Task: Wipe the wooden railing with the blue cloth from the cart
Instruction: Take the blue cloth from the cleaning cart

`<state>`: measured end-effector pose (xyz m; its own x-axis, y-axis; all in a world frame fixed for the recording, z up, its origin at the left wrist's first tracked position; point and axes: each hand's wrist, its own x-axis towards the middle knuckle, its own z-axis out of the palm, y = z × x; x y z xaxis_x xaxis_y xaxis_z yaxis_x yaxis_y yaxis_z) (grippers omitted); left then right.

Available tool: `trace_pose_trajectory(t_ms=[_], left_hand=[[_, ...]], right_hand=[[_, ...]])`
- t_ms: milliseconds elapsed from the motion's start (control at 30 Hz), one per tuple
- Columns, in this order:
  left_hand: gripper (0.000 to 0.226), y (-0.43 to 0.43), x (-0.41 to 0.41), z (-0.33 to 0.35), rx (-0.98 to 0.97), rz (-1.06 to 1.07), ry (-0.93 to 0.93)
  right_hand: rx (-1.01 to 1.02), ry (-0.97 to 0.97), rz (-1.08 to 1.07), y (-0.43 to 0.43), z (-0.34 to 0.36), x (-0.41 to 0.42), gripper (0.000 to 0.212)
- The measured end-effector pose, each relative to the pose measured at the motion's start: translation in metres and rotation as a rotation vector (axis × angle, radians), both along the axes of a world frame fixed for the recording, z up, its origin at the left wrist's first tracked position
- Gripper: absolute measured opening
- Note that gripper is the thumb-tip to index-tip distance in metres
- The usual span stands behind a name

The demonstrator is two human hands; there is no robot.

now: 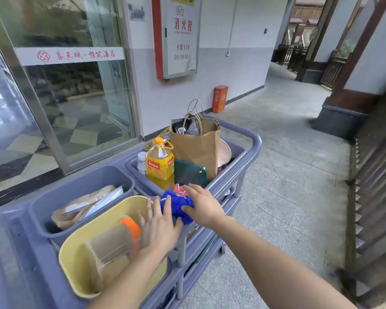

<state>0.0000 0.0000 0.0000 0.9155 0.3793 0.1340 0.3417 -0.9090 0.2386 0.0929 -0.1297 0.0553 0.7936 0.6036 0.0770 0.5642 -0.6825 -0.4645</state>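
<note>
Corridor: grey cart [252, 139] stands left of wooden railing [374, 166].
Cloth: blue cloth [176, 206] on cart.
Left hand [158, 228]: released, touching cloth.
Right hand [203, 206]: grip closing on cloth.
Progress: railing unwiped.

Grey cart [253, 139] bearing blue cloth [176, 205], bins.

Two bare forearms in view, no sleeves visible. Left hand [158, 228] and right hand [202, 205] bare: no gloves, rings, watch or wristband. Nails short, unpainted. Upper arms out of frame.
</note>
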Motion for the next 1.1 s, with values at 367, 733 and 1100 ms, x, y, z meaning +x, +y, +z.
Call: trace_pose_trajectory(t_ms=[367,733,1100], left_hand=[[0.077,-0.011,0.018,-0.039,0.026,0.091,0.026],[0.078,-0.012,0.018,-0.039,-0.021,0.087,0.005],[0.067,-0.018,0.015,-0.017,0.002,-0.116,0.039]], right_hand=[[-0.226,-0.132,0.254,0.024,-0.056,0.048,0.069],[0.075,-0.089,-0.015,0.005,-0.043,0.044,0.048],[0.267,-0.052,-0.460,-0.093,-0.003,0.004,0.041]])
